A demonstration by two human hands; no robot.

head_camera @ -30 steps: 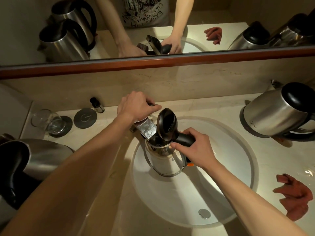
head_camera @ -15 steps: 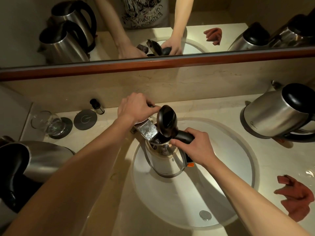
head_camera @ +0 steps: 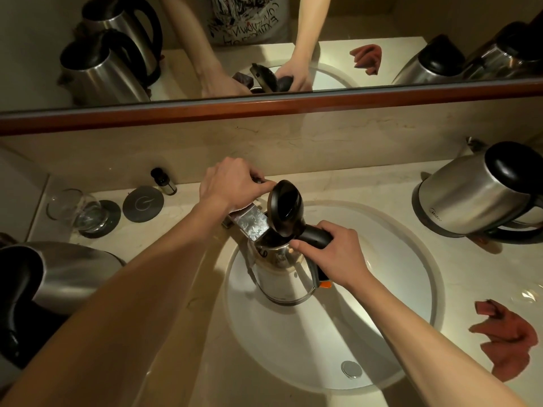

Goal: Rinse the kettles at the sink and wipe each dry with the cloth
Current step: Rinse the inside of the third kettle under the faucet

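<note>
Little has shifted: right hand point(head_camera: 332, 254) still grips the open-lidded steel kettle point(head_camera: 282, 277) under the chrome tap point(head_camera: 252, 223), left hand point(head_camera: 232, 183) clamped on its lever, so filling continues.

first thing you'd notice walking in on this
The steel kettle held in the white sink with its black lid up under the faucet: the right hand grips its handle, the left hand is on the tap. Then the red cloth crumpled on the counter at right.

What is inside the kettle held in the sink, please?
The kettle has its lid open under the faucet spout. Its inside looks dark; whether it holds water cannot be seen.
</note>
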